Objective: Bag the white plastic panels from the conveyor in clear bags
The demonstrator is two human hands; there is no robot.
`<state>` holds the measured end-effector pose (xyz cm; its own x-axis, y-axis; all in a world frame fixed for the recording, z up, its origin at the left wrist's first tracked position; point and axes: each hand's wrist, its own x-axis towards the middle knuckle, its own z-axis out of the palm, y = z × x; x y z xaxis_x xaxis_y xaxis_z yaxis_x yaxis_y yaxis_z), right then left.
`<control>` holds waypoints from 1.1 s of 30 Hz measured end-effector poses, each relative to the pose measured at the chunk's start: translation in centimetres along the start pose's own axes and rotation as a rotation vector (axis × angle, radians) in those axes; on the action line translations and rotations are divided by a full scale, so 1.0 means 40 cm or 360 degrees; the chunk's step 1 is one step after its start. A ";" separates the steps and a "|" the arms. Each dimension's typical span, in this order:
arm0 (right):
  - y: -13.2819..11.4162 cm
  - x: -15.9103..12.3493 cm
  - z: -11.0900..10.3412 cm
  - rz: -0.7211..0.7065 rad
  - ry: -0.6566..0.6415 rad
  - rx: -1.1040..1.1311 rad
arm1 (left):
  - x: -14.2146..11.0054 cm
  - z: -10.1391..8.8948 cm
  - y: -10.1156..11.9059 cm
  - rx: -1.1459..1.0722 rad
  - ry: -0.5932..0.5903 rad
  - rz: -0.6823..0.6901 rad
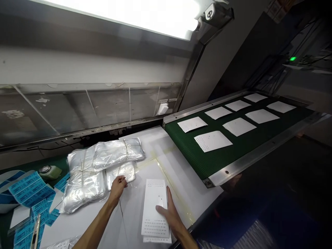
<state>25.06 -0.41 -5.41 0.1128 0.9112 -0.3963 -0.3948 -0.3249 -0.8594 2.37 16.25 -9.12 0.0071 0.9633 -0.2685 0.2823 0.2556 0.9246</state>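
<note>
Beside green conveyor belt (215,162), R hand (171,214) grips white printed cards (151,204), prob. light, stiffish, best edge-held; L hand (119,184) curled, hold unclear.

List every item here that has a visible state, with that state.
Lamp: lit
Green indicator light: lit
Conveyor belt: bearing cards; motion can't be told
Belt cards: eight, lying in two rows
Plastic bag bundles: tied
Blue label sheets: loose, overlapping
Left hand: fingers curled; contents unclear
Right hand: gripping, thumb on top
Held white cards: stacked, slightly misaligned
</note>
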 end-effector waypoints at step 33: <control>-0.152 -0.095 0.293 -0.0803 -0.0468 -0.1586 | -0.491 -0.144 0.204 -0.1023 -0.0082 -0.0158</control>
<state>16.34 1.07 5.11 -0.2157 0.9755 0.0425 0.5442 0.1563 -0.8242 -1.01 -0.12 5.26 0.0612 0.9315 -0.3586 -0.3459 0.3568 0.8678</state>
